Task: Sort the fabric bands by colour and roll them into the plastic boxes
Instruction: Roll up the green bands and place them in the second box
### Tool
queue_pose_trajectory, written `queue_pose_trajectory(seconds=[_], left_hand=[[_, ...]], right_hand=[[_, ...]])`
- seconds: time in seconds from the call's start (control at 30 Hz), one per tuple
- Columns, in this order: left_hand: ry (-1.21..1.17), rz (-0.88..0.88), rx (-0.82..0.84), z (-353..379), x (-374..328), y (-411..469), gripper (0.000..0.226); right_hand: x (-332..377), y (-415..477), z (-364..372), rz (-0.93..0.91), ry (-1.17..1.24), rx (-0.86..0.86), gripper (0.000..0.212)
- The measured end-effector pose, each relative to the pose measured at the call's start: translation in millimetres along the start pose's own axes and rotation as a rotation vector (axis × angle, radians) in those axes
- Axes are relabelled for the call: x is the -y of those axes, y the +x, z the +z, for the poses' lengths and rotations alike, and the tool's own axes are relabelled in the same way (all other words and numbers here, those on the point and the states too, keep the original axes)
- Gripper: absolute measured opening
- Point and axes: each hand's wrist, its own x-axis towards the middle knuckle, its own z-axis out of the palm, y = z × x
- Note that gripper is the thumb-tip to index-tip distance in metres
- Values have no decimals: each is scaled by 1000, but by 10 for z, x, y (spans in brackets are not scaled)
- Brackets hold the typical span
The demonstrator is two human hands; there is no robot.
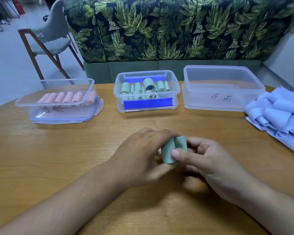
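Bare worktop (49, 150) is left across the frame's centre and lower left. Above, three plastic boxes (148, 103) are ranged in a row; pale blue bands (278, 114) are heaped at right.

Pink rolls (64, 97), green rolls (144, 87), pale blue, perhaps lilac, bands (278, 114); leaf-patterned sofa (176, 28).

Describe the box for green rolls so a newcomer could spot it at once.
On the wooden table, three clear boxes stand in a row before the leaf-print sofa. Take the middle box. It alone has broad blue strips and holds green rolls; the left box holds pink rolls, the right box shows none.
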Motion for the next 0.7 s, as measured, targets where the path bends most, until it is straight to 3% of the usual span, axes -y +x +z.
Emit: queue_pose_trajectory(seconds=[0.17, 0.3, 0.47, 0.7], left_hand=[[23, 37, -2, 34, 40, 0, 58], [-47, -33, -1, 89, 61, 1, 75], [-35, -13, -27, 93, 89, 6, 55], [147, 11, -22, 141, 246, 45, 61]], right_hand=[[3, 0, 3, 5, 19, -30, 27], [13, 22, -17, 5, 37, -50, 30], [9, 30, -4, -42, -30, -45, 29], [47, 109, 89, -122, -269, -182, 24]])
